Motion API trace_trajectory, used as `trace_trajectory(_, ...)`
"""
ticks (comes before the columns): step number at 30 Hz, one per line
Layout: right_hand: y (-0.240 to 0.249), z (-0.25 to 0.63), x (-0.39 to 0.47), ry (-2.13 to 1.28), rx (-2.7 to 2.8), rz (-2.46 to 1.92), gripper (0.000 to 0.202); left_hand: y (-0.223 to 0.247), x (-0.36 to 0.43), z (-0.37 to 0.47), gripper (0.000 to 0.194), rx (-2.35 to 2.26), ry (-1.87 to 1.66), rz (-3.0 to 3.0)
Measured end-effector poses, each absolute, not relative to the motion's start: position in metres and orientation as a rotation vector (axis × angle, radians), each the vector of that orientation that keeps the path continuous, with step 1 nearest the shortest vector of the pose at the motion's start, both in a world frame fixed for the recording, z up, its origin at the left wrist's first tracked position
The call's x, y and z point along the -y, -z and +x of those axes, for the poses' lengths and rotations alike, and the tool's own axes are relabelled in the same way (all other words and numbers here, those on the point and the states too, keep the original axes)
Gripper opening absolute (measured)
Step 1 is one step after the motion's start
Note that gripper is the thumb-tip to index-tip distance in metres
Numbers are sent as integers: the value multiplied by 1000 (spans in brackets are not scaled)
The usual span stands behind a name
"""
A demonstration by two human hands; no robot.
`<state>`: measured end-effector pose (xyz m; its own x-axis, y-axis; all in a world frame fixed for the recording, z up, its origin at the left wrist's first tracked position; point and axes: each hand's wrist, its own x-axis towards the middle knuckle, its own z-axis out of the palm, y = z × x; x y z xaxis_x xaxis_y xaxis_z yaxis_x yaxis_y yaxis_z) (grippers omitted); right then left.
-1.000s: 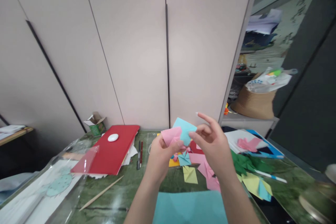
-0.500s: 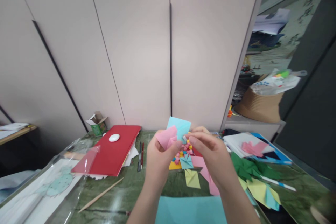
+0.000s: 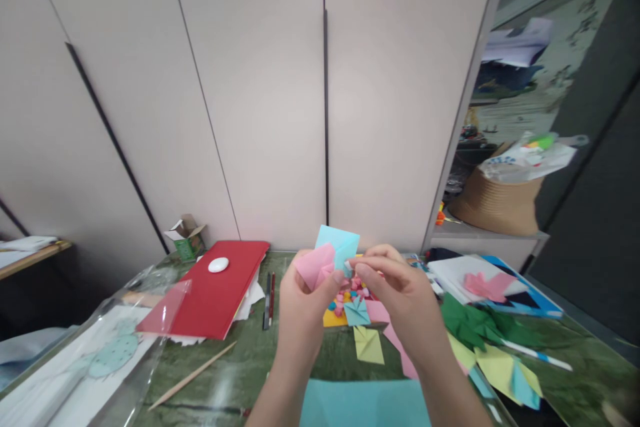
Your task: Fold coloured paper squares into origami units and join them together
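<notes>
My left hand [image 3: 304,307] is closed around folded paper, its thumb pressing the front. Pink folded paper [image 3: 316,263] overlaps a light-blue paper piece [image 3: 339,241] that sticks up behind it. At the right edge of the blue piece, the thumb and index finger of my right hand [image 3: 400,290] pinch close to a small white bit [image 3: 349,266]; whether it is loose or part of the paper I cannot tell. Below the hands lie a blue folded paper [image 3: 357,311], a yellow folded square [image 3: 369,345] and several small colourful pieces [image 3: 340,307].
A large blue sheet [image 3: 365,403] lies nearest me. To the left are a red folder [image 3: 215,293] with a white round object [image 3: 218,265], pens [image 3: 269,300] and a pointed wooden stick [image 3: 193,377]. Green paper [image 3: 470,320] and a white marker [image 3: 537,354] lie right.
Both hands and the held paper have shifted very slightly left and down in view. The grip looks the same.
</notes>
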<state>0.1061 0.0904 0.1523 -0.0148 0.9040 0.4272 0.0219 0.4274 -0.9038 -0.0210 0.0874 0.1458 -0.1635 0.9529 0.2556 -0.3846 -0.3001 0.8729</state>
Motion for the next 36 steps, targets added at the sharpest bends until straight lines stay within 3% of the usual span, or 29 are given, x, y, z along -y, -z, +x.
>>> trace_trajectory(7, -153, 105, -90, -925, 1408, -870, 20, -144, -89, -22, 28, -792, -1674, 998)
trace_trajectory(26, -152, 105, -85, -624, 1544, -927, 16, -140, -90, -23, 26, -765, -1715, 955)
trace_trajectory(36, -154, 105, -87, -868, 1470, -832, 15, -145, -87, -20, 26, -714, -1691, 916)
